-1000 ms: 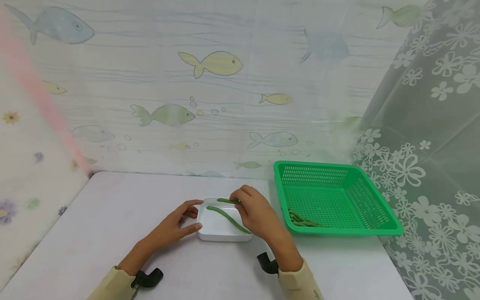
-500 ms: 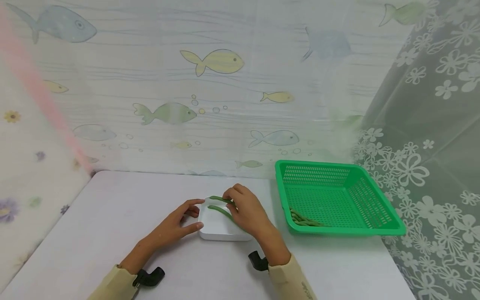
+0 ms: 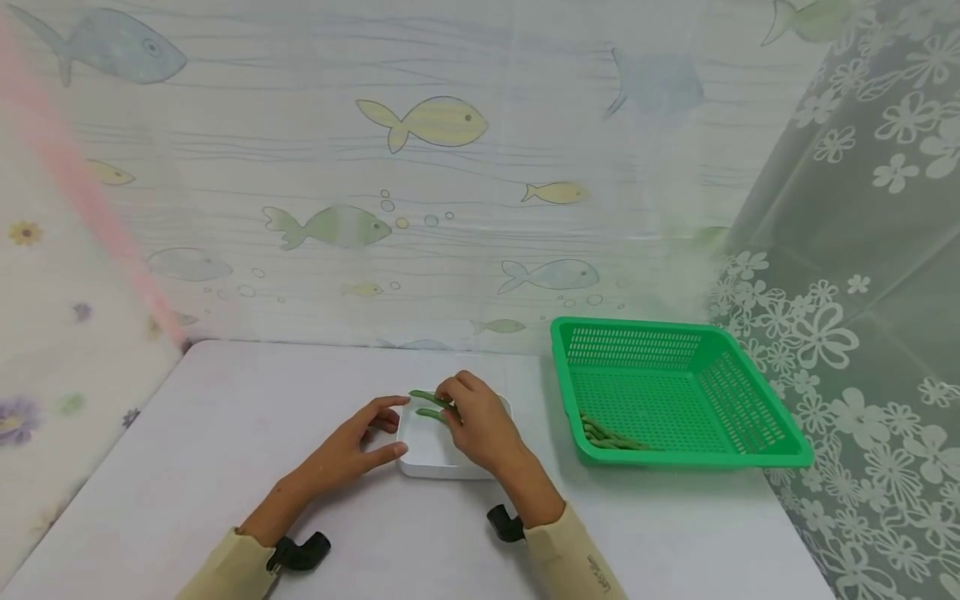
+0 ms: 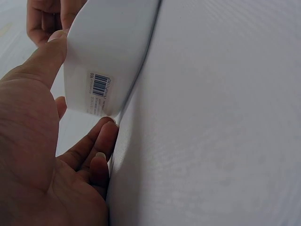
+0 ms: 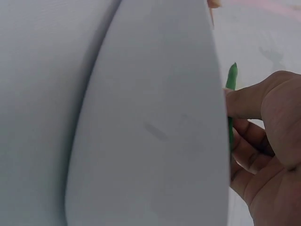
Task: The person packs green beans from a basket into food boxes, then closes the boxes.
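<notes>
A shallow white rectangular container (image 3: 431,450) stands on the table, with its barcode label (image 4: 100,87) showing in the left wrist view. My left hand (image 3: 352,442) is at its left end, thumb and index finger stretched out to touch the two corners. Over the container, my right hand (image 3: 483,425) pinches a long green bean (image 3: 423,395) along the back rim. A second green bean (image 3: 430,413) lies inside the container, its right part hidden by that hand. In the right wrist view, the container's side covers most of the inside; a green bean tip (image 5: 232,75) shows above the thumb.
To the right stands a green perforated basket (image 3: 678,463), with several green beans (image 3: 611,437) heaped at its front left. A fish-patterned curtain (image 3: 442,250) hangs behind the white table (image 3: 262,392). Flowered sheer fabric (image 3: 847,433) hangs at the right edge.
My right hand has moved left over the container, carrying the pinched bean toward the back left corner. It now covers more of the lying bean. My left hand stays put.
</notes>
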Motion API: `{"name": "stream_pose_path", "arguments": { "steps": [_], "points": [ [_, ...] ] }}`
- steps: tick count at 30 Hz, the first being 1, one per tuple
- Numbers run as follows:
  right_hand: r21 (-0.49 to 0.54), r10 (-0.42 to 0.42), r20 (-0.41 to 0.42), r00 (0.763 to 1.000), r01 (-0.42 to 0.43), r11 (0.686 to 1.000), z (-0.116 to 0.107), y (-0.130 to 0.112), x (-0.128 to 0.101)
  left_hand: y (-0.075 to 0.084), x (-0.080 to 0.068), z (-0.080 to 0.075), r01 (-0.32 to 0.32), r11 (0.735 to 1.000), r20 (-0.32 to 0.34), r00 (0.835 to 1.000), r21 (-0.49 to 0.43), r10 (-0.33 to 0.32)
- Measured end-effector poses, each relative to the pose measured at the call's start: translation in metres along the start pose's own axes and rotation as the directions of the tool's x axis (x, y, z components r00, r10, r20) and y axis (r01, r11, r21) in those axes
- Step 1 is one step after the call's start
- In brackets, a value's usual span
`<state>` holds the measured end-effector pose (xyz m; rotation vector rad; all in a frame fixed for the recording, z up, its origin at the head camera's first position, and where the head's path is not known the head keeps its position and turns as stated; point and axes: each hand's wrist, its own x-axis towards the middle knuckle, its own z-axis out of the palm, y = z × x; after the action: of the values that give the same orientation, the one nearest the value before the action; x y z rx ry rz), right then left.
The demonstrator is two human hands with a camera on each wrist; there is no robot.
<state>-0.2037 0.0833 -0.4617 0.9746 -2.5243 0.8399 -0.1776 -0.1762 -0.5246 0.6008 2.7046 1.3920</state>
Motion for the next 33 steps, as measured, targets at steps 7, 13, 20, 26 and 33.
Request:
{"name": "stream_pose_path", "arguments": {
  "steps": [7, 13, 20, 26, 33],
  "points": [
    [-0.033, 0.089, 0.074, 0.993, -0.086, 0.996, 0.012, 0.004, -0.003, 0.0, 0.0, 0.0, 0.008, 1.0, 0.0, 1.0, -0.009, -0.008],
    [-0.068, 0.128, 0.099, 0.987, -0.122, 0.99, 0.018, 0.005, -0.005, 0.0, 0.001, 0.002, -0.006, 1.0, 0.003, 1.0, -0.005, 0.006],
    [-0.104, 0.14, 0.108, 0.984, -0.129, 0.986, 0.021, 0.007, -0.006, 0.0, 0.002, 0.002, -0.033, 0.999, -0.003, 0.999, -0.011, 0.033],
    [-0.101, 0.129, 0.112, 0.985, -0.118, 0.988, 0.024, 0.01, -0.007, -0.001, 0.001, 0.001, -0.009, 1.0, 0.001, 1.0, -0.016, 0.009],
    [-0.084, 0.121, 0.116, 0.986, -0.111, 0.99, 0.023, 0.011, -0.006, -0.003, 0.001, 0.0, -0.006, 1.0, -0.002, 1.0, -0.005, 0.006]
  ]
}}
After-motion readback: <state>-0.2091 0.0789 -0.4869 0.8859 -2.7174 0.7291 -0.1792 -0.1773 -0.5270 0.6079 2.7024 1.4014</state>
